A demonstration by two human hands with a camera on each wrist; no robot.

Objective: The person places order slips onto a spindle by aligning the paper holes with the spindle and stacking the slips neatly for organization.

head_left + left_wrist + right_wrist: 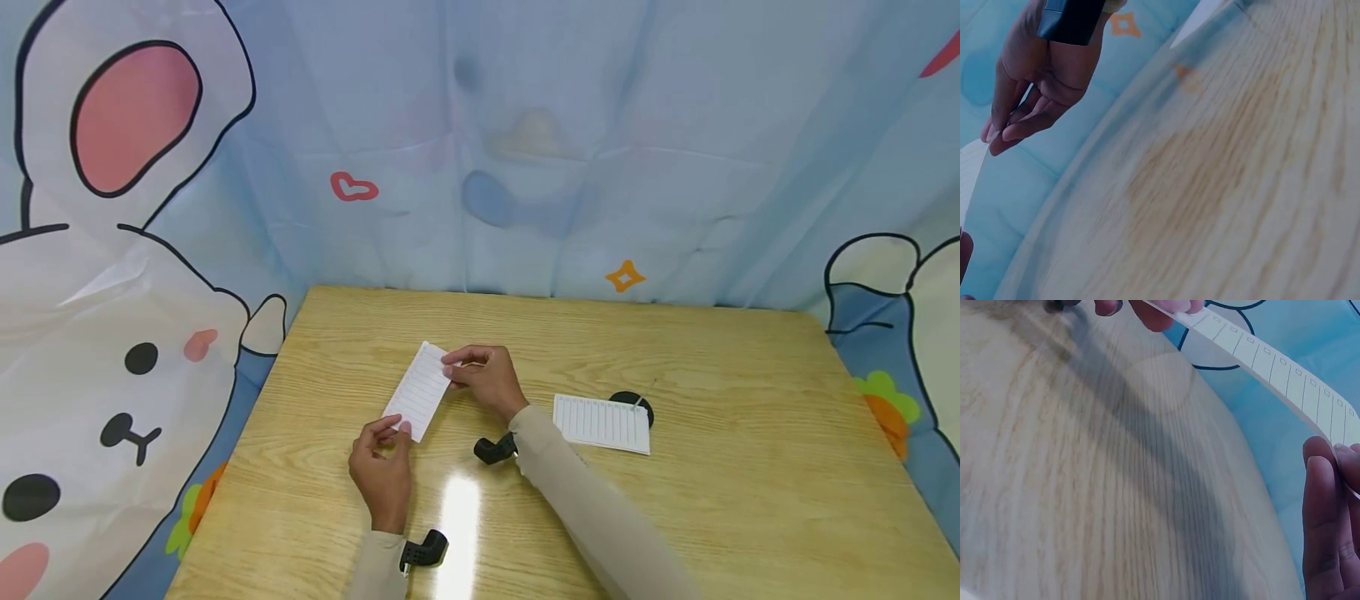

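Note:
A white lined checklist slip [423, 385] is held up over the left-middle of the table, tilted in the head view. My left hand [384, 471] pinches its lower end between thumb and fingers. At the upper right edge, my right hand [491, 379] grips it with thumb and fingertips. Small boxes and ruled lines show on the slip [1285, 372] in the right wrist view, where it bends slightly. Only its edge part appears at the left side of the left wrist view, with the right hand [1044, 75] pinching a corner.
A second lined slip [600, 423] lies on the wooden table [750, 500] right of the right forearm. It partly covers a black round object [645, 408] with a thin pale piece by it. A cartoon-printed blue curtain [405, 242] hangs along the table's back edge.

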